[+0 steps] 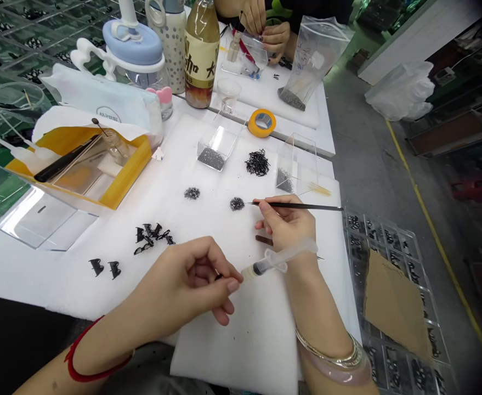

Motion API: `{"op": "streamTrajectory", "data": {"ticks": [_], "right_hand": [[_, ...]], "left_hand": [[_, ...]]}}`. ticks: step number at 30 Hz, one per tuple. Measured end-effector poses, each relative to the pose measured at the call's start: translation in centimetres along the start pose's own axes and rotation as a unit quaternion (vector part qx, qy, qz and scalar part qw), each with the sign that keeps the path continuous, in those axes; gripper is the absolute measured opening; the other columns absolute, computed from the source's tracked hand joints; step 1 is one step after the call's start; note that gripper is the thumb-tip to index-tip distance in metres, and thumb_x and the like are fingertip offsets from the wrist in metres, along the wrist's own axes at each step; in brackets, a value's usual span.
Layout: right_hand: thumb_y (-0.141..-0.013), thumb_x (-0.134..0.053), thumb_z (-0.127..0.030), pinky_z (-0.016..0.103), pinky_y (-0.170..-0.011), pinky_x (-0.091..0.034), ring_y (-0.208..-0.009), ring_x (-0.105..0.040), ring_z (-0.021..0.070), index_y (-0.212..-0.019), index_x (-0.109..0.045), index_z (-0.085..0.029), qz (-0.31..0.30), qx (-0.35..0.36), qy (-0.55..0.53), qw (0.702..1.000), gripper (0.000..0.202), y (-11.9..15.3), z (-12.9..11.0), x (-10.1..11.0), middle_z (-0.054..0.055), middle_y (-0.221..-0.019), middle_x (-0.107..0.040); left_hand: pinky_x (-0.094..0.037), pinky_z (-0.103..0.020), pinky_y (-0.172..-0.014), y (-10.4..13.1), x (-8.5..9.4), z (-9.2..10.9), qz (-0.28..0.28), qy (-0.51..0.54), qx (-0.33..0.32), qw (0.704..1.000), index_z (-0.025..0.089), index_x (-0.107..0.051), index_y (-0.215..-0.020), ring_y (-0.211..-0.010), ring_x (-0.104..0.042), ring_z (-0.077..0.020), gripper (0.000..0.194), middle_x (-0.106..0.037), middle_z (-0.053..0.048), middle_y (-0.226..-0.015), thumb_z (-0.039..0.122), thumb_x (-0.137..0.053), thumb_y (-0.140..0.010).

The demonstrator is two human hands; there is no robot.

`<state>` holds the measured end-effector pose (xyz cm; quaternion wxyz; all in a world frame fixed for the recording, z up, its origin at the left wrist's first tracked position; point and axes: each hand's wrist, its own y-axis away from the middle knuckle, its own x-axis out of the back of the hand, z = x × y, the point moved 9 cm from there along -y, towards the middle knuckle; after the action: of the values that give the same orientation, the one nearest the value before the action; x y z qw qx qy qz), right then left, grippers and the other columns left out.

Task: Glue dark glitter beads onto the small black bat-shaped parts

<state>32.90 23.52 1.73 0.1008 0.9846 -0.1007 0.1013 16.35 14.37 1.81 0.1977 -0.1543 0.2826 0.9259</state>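
My left hand [202, 277] is closed in a pinch, with a small black piece [219, 277] partly showing between its fingers. A clear syringe [267, 262] with a black plunger tip stretches from those fingertips across my right wrist; what supports it I cannot tell. My right hand [288, 219] is closed on a slim black pen-like tool [302, 206], its fine tip at a small pile of glittering bits [237, 204]. Under that hand a dark brown strip [264, 240] partly shows. Black bow-shaped pieces [152, 233] lie left, with two separate ones [106, 267] nearer me.
Beyond are clear boxes of grey bits [211, 158] [285, 180], a heap of black pieces [257, 163] and yellow tape [262, 122]. A yellow box [128, 173] holds a small bottle. Drinks stand behind. A co-worker's hands [271, 35] are across; trays [392, 236] sit right.
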Motion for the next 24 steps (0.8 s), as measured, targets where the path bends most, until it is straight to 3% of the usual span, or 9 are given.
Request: {"op": "streamTrajectory", "data": {"ticks": [3,5,8,11,14,19,24], "right_hand": [[-0.072,-0.076,-0.038,0.023,-0.035,-0.047,-0.046,-0.057,0.0129,-0.084,-0.060,-0.020,0.003,-0.016,-0.006,1.000,0.027,-0.1,0.1,0.0,-0.003,-0.060,-0.057],[-0.071,-0.077,-0.037,0.022,-0.034,-0.046,-0.045,-0.056,0.0127,-0.084,-0.059,-0.020,0.005,-0.023,-0.012,1.000,0.028,-0.1,0.3,0.0,-0.004,-0.059,-0.057],[-0.071,-0.077,-0.034,0.022,-0.036,-0.047,-0.043,-0.052,0.0099,-0.081,-0.058,-0.020,0.007,-0.019,-0.024,0.999,0.026,-0.3,0.5,0.1,-0.003,-0.060,-0.060],[-0.072,-0.076,-0.032,0.022,-0.041,-0.049,-0.041,-0.049,0.0064,-0.081,-0.057,-0.020,0.007,0.000,-0.035,0.999,0.024,-0.6,0.5,0.2,-0.002,-0.070,-0.066],[-0.074,-0.074,-0.034,0.022,-0.037,-0.047,-0.042,-0.052,0.0069,-0.081,-0.058,-0.020,0.003,0.011,-0.017,1.000,0.022,-0.4,0.4,0.2,0.002,-0.085,-0.071],[-0.076,-0.072,-0.032,0.022,-0.036,-0.047,-0.042,-0.056,0.0089,-0.080,-0.061,-0.019,0.001,0.026,0.020,0.999,0.017,0.3,-0.1,0.1,0.004,-0.091,-0.072],[-0.078,-0.071,-0.030,0.020,-0.035,-0.045,-0.043,-0.057,0.0089,-0.080,-0.062,-0.020,0.001,0.043,0.030,0.999,0.014,0.3,-0.2,0.1,0.003,-0.090,-0.072]], "left_hand": [[-0.052,-0.018,-0.038,-0.2,0.6,-0.5,0.008,0.096,0.027,0.995,0.017,-0.054,-0.075,-0.047,-0.065,-0.0131,0.023,-0.069,0.001,-0.069,0.026,-0.075,-0.076],[-0.050,-0.015,-0.037,-0.3,0.8,-0.7,0.002,0.101,0.041,0.994,0.017,-0.058,-0.075,-0.043,-0.063,-0.0111,0.019,-0.067,0.003,-0.061,0.025,-0.075,-0.076],[-0.054,-0.011,-0.052,-0.4,1.1,-0.7,0.002,0.067,0.043,0.997,0.017,-0.068,-0.080,-0.052,-0.067,-0.0090,0.008,-0.069,0.001,-0.061,0.024,-0.073,-0.080],[-0.057,-0.012,-0.073,-0.3,1.8,-0.4,0.026,0.082,0.008,0.996,0.023,-0.073,-0.097,-0.077,-0.072,-0.0106,0.015,-0.075,0.000,-0.089,0.023,-0.072,-0.082],[-0.055,-0.011,-0.082,-0.2,2.2,-0.6,0.045,0.088,0.002,0.995,0.027,-0.072,-0.105,-0.090,-0.071,-0.0118,0.021,-0.074,0.000,-0.103,0.022,-0.068,-0.086],[-0.058,-0.014,-0.078,-0.2,2.0,-1.2,0.036,0.098,0.033,0.994,0.028,-0.072,-0.105,-0.087,-0.072,-0.0128,0.020,-0.074,0.000,-0.101,0.024,-0.068,-0.085],[-0.058,-0.012,-0.066,-0.2,1.9,-0.6,0.029,0.079,0.015,0.996,0.021,-0.072,-0.094,-0.070,-0.072,-0.0109,0.014,-0.075,0.000,-0.080,0.027,-0.072,-0.081]]}}
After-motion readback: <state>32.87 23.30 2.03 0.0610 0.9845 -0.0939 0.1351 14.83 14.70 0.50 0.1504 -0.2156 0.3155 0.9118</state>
